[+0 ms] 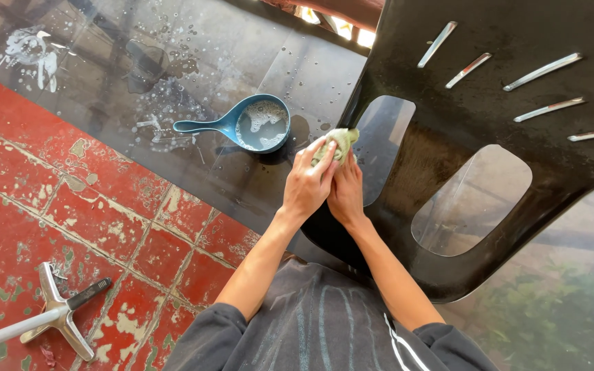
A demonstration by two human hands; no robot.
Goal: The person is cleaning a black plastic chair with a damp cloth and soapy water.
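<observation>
We wear a dark grey top [324,323], sleeves pushed up past our elbows, with pale streaks and white stripes.

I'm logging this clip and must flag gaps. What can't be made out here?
Head view only:
- Rag: mostly hidden by left hand and right hand.
- Chair: cut off by top and right edges.
- Scoop: foam hides its bottom.
- Metal stand: cut off at left edge.
</observation>
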